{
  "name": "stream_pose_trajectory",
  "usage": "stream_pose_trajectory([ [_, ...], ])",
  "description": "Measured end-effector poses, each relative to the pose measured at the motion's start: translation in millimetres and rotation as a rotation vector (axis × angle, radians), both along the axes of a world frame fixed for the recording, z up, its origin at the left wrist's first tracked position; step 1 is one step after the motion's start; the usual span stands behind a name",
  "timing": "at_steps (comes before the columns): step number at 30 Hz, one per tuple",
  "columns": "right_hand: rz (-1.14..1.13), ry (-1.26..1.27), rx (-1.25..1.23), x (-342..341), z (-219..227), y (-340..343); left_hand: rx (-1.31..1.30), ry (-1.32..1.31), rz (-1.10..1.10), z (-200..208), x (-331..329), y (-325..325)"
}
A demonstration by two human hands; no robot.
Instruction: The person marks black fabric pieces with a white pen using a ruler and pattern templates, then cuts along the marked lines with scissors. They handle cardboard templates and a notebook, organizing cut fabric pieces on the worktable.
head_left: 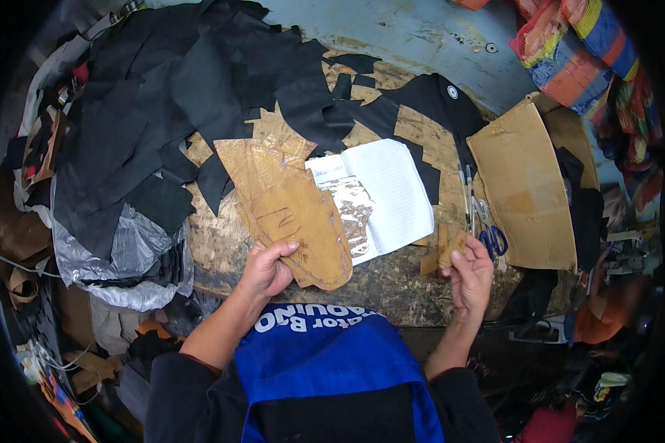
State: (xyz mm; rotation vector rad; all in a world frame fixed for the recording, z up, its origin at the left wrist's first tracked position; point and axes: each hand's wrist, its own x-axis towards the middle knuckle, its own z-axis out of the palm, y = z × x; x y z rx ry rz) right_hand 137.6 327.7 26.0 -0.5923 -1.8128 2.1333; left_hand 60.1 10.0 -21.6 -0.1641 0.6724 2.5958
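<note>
My left hand (267, 272) is closed on a stack of brown cardboard pattern pieces (292, 210), thumb on top, held above the worktable. The pieces have curved edges, and the front one carries drawn marks. Partly behind them lies an open notebook (391, 192) with white pages; a patchy silver-and-brown piece (351, 210) rests on its left page. On the right, my right hand (471, 273) pinches a small brown pattern piece (452, 249) between thumb and fingers. Close beside that hand are blue-handled scissors (493, 240) and slim pens (468, 196).
Black leather sheets and scraps (192, 81) cover the left and back of the worn wooden table (414, 295). An open cardboard box (524, 188) stands at the right. Clear plastic wrap (125, 255) hangs at the left edge. Colourful woven sacks (569, 52) are at the back right.
</note>
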Motion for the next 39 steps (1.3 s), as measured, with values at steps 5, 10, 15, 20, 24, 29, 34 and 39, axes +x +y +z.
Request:
stream_pose_trajectory([
  [5, -0.151, -0.175, 0.857, -6.5, -16.4, -7.9, -0.062, -0.018, -0.005, 2.7, 1.1, 5.8],
  [10, 0.390, -0.001, 0.330, -33.1, -14.9, -105.0, -0.087, -0.026, -0.043, 8.2, 6.0, 9.8],
  [15, 0.441, -0.004, -0.026, -50.8, -8.1, -122.0, -0.080, 0.053, -0.018, 13.4, 6.9, 1.0],
  [20, 0.210, 0.060, -0.262, -23.5, -3.5, -56.0, -0.121, 0.092, -0.106, 18.2, 3.0, -2.3],
  [24, -0.015, 0.028, -0.224, 19.8, -3.3, 13.6, -0.112, 0.158, -0.115, 19.7, -0.3, 3.5],
  [29, -0.316, -0.239, 0.944, 22.2, -16.0, 16.7, -0.166, 0.149, -0.138, 18.5, 0.3, 9.6],
  [34, 0.136, 0.003, 0.463, -25.9, -9.7, -86.7, -0.284, 0.192, -0.199, 16.1, 7.8, 12.5],
  [39, 0.363, 0.054, 0.306, -60.8, 0.1, -136.9, -0.204, 0.204, -0.133, 15.2, 17.4, 5.6],
])
